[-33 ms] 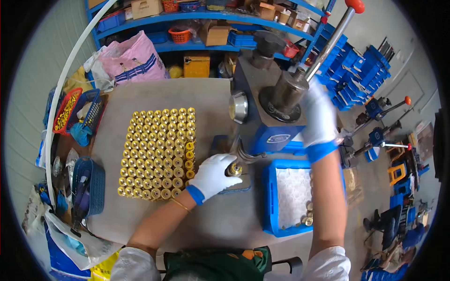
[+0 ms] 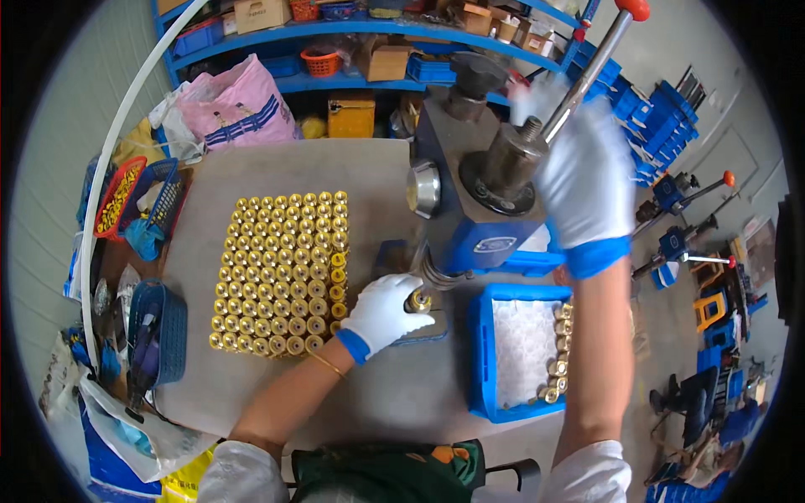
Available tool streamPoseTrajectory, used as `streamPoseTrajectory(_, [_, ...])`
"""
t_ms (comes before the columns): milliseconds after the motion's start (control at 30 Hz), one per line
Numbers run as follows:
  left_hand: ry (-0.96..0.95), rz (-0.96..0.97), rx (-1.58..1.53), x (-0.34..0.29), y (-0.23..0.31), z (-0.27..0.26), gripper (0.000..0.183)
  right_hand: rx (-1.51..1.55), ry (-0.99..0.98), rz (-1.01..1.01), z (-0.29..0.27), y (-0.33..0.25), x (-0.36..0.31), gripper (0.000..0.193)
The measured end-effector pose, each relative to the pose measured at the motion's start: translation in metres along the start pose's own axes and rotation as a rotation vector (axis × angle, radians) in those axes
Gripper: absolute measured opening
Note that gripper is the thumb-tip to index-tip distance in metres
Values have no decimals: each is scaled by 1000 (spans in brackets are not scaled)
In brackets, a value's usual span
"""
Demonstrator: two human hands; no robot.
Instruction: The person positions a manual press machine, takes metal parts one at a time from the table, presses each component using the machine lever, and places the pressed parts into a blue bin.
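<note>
My left hand (image 2: 381, 312), in a white glove with a blue cuff, has its thumb and fingers closed round a small brass fitting (image 2: 418, 302) at the foot of the blue hand press (image 2: 478, 246). My right hand (image 2: 591, 184), gloved alike, is raised beside the press's steel lever (image 2: 594, 71), below its red knob (image 2: 635, 8). Motion smears its fingers, so their grip does not show. Left of my left hand, brass fittings (image 2: 277, 277) stand in close rows on the grey table (image 2: 377, 180).
A blue tray (image 2: 478, 369) right of the press base holds clear plastic and a row of brass fittings (image 2: 560, 344). At the left stand a red basket of yellow pieces (image 2: 122, 197) and a dark blue basket (image 2: 172, 335). Blue shelves (image 2: 360, 28) run behind the table.
My right hand has shifted up and to the right beside the lever, uncovering more of the tray's row of fittings. My left hand stays on the fitting.
</note>
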State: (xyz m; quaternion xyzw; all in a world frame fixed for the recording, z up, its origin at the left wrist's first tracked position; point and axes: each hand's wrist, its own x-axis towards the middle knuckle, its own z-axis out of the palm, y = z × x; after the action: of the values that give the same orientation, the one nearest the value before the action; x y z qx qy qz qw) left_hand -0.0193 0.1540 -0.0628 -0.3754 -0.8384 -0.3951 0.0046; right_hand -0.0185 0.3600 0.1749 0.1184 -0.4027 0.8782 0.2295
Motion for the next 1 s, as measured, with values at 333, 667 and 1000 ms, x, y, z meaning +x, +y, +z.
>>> streamPoseTrajectory(333, [110, 45, -1, 5, 1, 13, 33, -2017, 24, -32, 34, -73, -191, 71])
streamPoseTrajectory(667, [36, -6, -19, -2, 2, -1, 35, -1435, -195, 510, -57, -36, -188, 84])
streamPoseTrajectory(1000, [-27, -22, -44, 11, 12, -11, 36, 18, -382, 192, 12, -67, -25, 66])
